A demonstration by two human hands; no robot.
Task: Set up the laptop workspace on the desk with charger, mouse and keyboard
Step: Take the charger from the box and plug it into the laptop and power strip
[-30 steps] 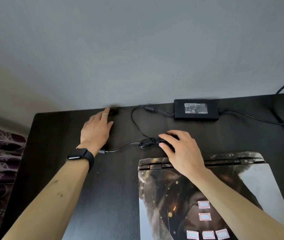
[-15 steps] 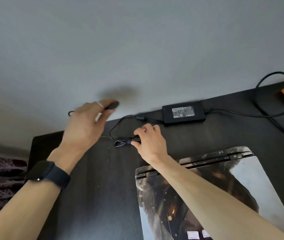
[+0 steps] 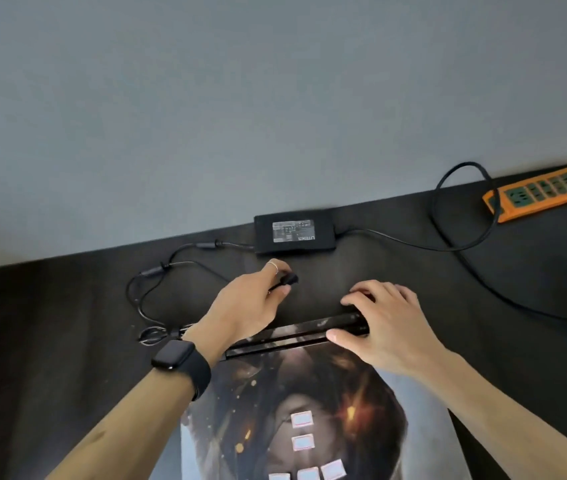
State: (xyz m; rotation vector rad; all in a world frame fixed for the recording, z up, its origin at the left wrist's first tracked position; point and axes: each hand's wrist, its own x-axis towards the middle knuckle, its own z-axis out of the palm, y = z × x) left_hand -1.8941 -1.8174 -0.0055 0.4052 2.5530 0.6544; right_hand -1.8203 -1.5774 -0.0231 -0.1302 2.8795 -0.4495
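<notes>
1. your left hand point(image 3: 247, 303), which was out past the black charger brick point(image 3: 294, 233), now pinches the small black plug point(image 3: 289, 279) just behind the closed, picture-skinned laptop point(image 3: 309, 410).
2. your right hand point(image 3: 382, 327) has dropped the cable and rests curled on the laptop's hinge edge, gripping nothing.
3. plugging in looks next; no containers on the dark tabletop point(image 3: 50, 341).

Two bare arms come up from the bottom of the frame; no sleeves cover them; the left hand point(image 3: 251, 306) sits near the middle of the frame and the right hand point(image 3: 384, 323) is just right of the middle; a black watch point(image 3: 174, 355) with a dark square face and a wide black band goes round the left wrist, lower left of the middle; a thin silver ring point(image 3: 272, 264) goes round one finger of the left hand.
</notes>
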